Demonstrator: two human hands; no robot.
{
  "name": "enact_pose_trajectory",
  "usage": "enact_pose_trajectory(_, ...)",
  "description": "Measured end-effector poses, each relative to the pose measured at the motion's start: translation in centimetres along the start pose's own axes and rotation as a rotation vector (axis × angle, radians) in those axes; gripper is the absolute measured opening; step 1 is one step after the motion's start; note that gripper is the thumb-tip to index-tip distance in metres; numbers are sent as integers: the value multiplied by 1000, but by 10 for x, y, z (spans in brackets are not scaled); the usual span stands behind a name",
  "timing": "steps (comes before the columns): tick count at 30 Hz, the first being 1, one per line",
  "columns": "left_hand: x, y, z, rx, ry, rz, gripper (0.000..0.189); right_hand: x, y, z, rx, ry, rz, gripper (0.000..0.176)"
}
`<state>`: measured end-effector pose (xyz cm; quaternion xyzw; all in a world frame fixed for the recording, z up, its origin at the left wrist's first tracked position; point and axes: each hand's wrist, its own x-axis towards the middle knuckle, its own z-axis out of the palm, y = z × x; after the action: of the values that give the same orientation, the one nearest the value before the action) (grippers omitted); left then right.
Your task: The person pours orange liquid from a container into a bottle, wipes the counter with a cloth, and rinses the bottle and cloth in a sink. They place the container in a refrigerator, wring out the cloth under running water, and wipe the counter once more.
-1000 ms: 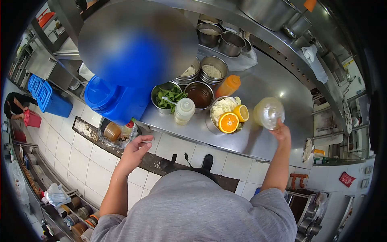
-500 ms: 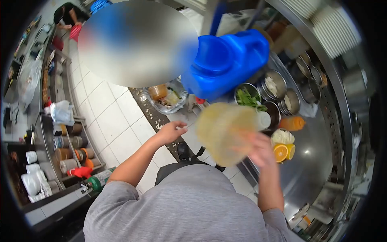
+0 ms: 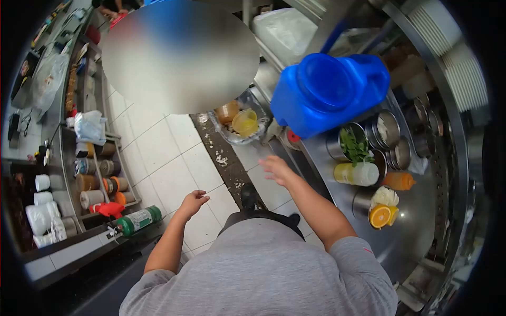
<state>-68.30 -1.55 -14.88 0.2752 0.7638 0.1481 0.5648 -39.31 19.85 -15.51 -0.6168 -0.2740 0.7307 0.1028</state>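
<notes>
My left hand (image 3: 193, 203) hangs over the white tiled floor, fingers apart and holding nothing. My right hand (image 3: 276, 170), also empty with spread fingers, is over the floor beside the steel counter (image 3: 337, 203). Beyond it, a lined waste bin (image 3: 236, 138) holds a brown container (image 3: 227, 112) and a translucent yellowish container (image 3: 245, 123). A large blue jug (image 3: 329, 92) is on the counter. Close to it are a metal pot of green leaves (image 3: 354, 146), a pale yellow bottle (image 3: 356, 174) and an orange bottle (image 3: 399, 181).
Cut orange (image 3: 379, 216) lies at the counter's near part. Along the left, shelves (image 3: 97, 181) hold several jars, with a green gas cylinder (image 3: 139, 220) below. Stacked plates (image 3: 433, 30) stand at the upper right. Another person's arm (image 3: 110, 10) shows at the upper left.
The translucent container has left my right hand and now lies in the bin. My right hand has moved left and opened; my left hand has moved lower and left. The whole view has shifted.
</notes>
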Motion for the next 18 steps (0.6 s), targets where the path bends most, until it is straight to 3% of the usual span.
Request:
enact_pose_trajectory(1,4,4,4,13,-25,14,48,-27,0,-13,-83,-179,-17,72)
enact_pose_trajectory(2,9,10,8,31,-42,44,48,-56,-5,-27,-64,-145,-24,72)
enact_pose_trajectory(4,24,31,20,83,-112,114,47,-129,-22,-60,-56,-353,-95,60)
enact_pose_trajectory(7,35,94,37,241,-167,285,44,-239,-46,-127,-28,-287,-529,44)
enact_pose_trajectory(9,27,147,53,298,-224,379,45,-299,-57,-190,16,41,-885,42)
enact_pose_trajectory(10,18,174,63,299,-290,404,45,-330,-65,-220,24,293,-946,45)
enact_pose_trajectory(12,-21,235,83,326,-420,399,48,-336,-53,-315,-286,986,-879,54)
enact_pose_trajectory(14,-56,276,107,375,-512,431,49,-316,-41,-375,-470,1151,-632,65)
enact_pose_trajectory(16,-85,303,135,412,-623,445,50,-271,-27,-410,-477,912,-720,68)
enact_pose_trajectory(18,-107,315,160,432,-628,503,49,-252,-27,-427,-480,939,-694,66)
